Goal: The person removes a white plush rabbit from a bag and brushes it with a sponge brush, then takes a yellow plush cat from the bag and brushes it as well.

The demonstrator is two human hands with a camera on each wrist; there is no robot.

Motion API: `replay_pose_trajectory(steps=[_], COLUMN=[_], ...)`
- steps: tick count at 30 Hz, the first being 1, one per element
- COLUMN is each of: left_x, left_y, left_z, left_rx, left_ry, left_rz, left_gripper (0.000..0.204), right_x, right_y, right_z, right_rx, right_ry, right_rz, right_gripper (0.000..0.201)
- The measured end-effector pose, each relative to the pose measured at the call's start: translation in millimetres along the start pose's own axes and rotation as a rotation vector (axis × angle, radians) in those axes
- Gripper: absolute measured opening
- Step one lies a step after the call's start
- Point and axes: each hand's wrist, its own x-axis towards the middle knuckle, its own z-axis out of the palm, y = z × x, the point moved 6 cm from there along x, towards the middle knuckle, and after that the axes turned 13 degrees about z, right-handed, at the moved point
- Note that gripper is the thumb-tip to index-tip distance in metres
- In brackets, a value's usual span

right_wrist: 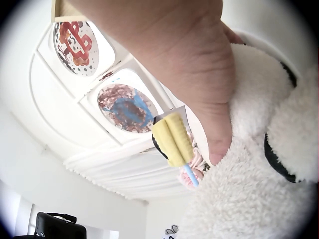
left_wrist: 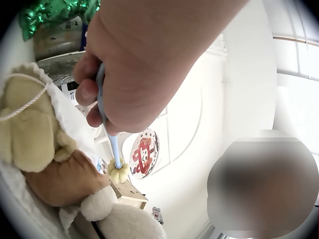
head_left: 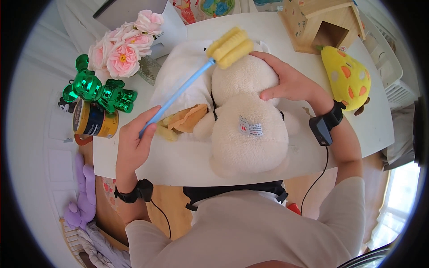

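Note:
My left hand (head_left: 136, 143) grips the light blue handle of a sponge bottle brush (head_left: 187, 85). Its yellow foam head (head_left: 230, 47) overlaps the top of a cream plush toy (head_left: 250, 134) in the head view. The plush toy lies with its back up, a white label (head_left: 254, 129) sewn on it and dark straps at its sides. My right hand (head_left: 292, 82) holds the toy's head from the right, thumb at the neck and fingers over the top. In the right wrist view, the brush's foam head (right_wrist: 173, 139) appears beyond the thumb.
Left on the white table (head_left: 313, 161) are pink flowers (head_left: 123, 58), a shiny green bear figure (head_left: 96, 87) and a tin (head_left: 96, 118). A white cloth (head_left: 178, 76) and another plush (left_wrist: 30, 119) lie beside the toy. Right stand a wooden house (head_left: 321, 24) and yellow plush (head_left: 346, 78).

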Motion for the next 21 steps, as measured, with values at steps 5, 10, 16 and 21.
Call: replay_pose_trajectory(steps=[5,10,16,21], left_x=[-24.8,-40.0,20.0,57.0], left_y=[-12.8,-27.0,-39.4,-25.3], left_z=[2.2,-16.4,10.2,44.5], left_rx=[-0.219,-0.208,-0.29,-0.4], left_ry=[-0.105,-0.062,0.121,0.03], left_rz=[0.114,0.19,-0.055,-0.112], left_gripper=[0.034,0.031,0.032,0.027], right_x=[2.5,3.2,2.7,-7.6], right_y=[3.4,2.3,-10.6,-38.2], right_z=[-1.5,-1.7,0.1,4.5], right_rx=[-0.04,0.01,-0.043,-0.349], right_ry=[-0.005,-0.011,0.0,0.065], right_rz=[-0.016,0.027,-0.047,-0.172], right_gripper=[0.102,0.1,0.085,0.053])
